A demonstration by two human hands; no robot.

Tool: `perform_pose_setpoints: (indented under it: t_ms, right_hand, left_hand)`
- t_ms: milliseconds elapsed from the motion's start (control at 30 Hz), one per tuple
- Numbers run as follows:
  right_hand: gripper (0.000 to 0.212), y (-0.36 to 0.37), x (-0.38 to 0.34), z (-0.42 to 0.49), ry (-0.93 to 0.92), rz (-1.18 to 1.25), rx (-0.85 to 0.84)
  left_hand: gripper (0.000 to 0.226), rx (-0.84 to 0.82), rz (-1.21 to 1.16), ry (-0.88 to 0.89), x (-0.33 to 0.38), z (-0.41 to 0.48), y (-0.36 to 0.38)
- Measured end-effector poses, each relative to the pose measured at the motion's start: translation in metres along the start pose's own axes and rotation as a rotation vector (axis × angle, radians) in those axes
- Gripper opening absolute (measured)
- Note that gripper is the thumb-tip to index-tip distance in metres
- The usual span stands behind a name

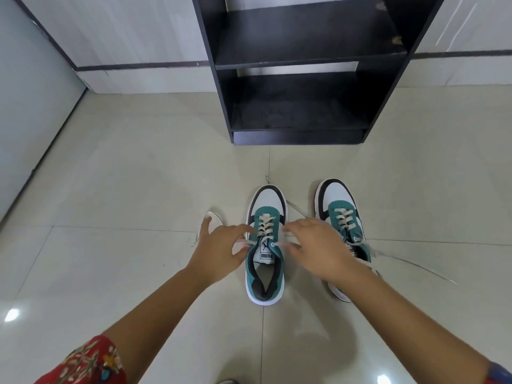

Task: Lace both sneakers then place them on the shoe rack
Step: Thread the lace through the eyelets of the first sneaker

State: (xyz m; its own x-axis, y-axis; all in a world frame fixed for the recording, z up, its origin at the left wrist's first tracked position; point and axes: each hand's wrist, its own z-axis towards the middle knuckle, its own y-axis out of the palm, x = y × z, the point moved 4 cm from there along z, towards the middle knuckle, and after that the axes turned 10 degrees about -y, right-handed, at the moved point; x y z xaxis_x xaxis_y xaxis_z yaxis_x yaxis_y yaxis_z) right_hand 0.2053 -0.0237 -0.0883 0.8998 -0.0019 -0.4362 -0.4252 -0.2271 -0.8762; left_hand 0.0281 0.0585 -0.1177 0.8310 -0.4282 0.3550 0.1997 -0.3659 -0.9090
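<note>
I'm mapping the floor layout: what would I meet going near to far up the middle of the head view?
Left sneaker, with both hands at its laces → bare tiled floor → black shoe rack → wall.

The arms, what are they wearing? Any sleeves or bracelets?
Both forearms are bare down to the left hand and the right hand, with no rings or bracelets visible. At the left elbow is the edge of a red sleeve with floral embroidery. At the bottom right corner, a bit of blue sleeve with a red edge peeks in.
</note>
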Motion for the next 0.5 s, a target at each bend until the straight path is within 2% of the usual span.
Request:
perform_pose_setpoints:
  t_ms: [300, 400, 500]
  right_hand:
    - [0.019, 0.021, -0.001, 0.014, 0.055, -0.003, 0.138]
    - [0.015, 0.018, 0.005, 0.009, 0.135, 0.054, 0.195]
    - [0.019, 0.020, 0.008, 0.005, 0.216, 0.102, 0.172]
  left_hand:
    - [0.011, 0.188, 0.054, -0.009, 0.004, 0.000, -0.007]
    - [0.011, 0.214, 0.085, -0.076, -0.005, 0.000, -0.008]
    - [0.012, 0.197, 0.135, -0.125, -0.013, -0.003, -0.004]
